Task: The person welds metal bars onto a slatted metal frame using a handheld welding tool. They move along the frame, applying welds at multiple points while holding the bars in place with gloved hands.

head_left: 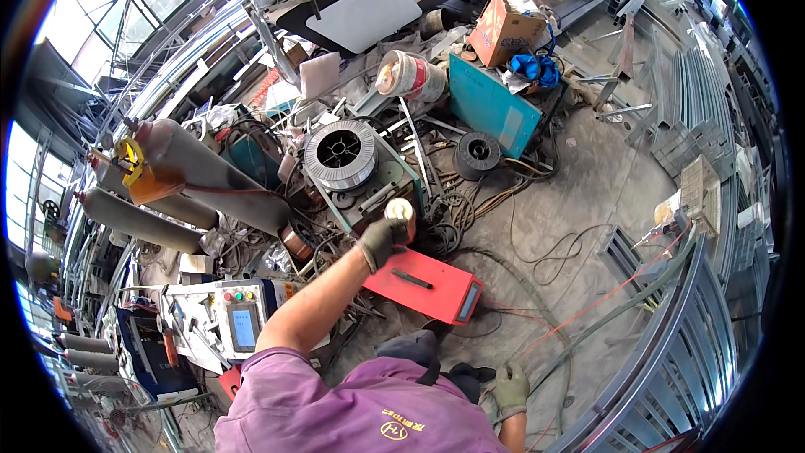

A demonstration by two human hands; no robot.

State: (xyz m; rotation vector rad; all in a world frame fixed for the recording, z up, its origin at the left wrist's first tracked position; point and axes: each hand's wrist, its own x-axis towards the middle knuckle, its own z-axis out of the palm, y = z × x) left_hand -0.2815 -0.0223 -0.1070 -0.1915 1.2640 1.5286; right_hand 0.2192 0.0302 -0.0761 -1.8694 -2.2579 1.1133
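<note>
My left hand (382,242), in a dark grey work glove, reaches forward and is closed on a small pale cylindrical container (401,212) with a bright round top. The container is above the near edge of a wire-feeder frame (387,174) that carries a large wire spool (340,155). Below that hand lies a red box-shaped machine (430,287) with a black handle on top. My right hand (511,390), in a greenish glove, is low beside my body with its fingers slightly apart. A thin red line (579,312) and a green hose (616,309) pass near it; I see no clear grip on either.
Gas cylinders (214,172) lean at the left, near a control panel (242,319). Ahead are a white bucket (411,75), a teal panel (493,106), a black spool (477,156) and a cardboard box (506,29). Cables (457,214) tangle across the floor; a metal railing (667,352) stands right.
</note>
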